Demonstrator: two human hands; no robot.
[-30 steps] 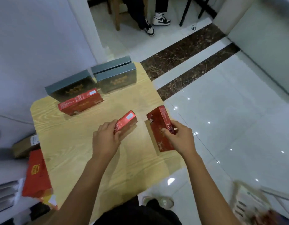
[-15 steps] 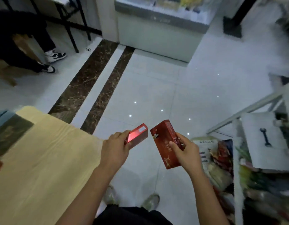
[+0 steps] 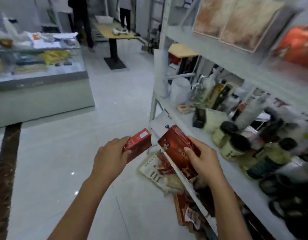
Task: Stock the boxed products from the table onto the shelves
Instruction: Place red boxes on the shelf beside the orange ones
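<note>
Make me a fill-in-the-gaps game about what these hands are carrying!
1. The left hand grips a box coloured ____.
2. The right hand grips a second box, so together the hands carry ____ boxes.
3. The white shelves stand on the person's ____ side.
Missing words: red; two; right.

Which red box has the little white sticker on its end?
The red box held by the left hand. The other red box, in the right hand, shows only its printed front.
</note>
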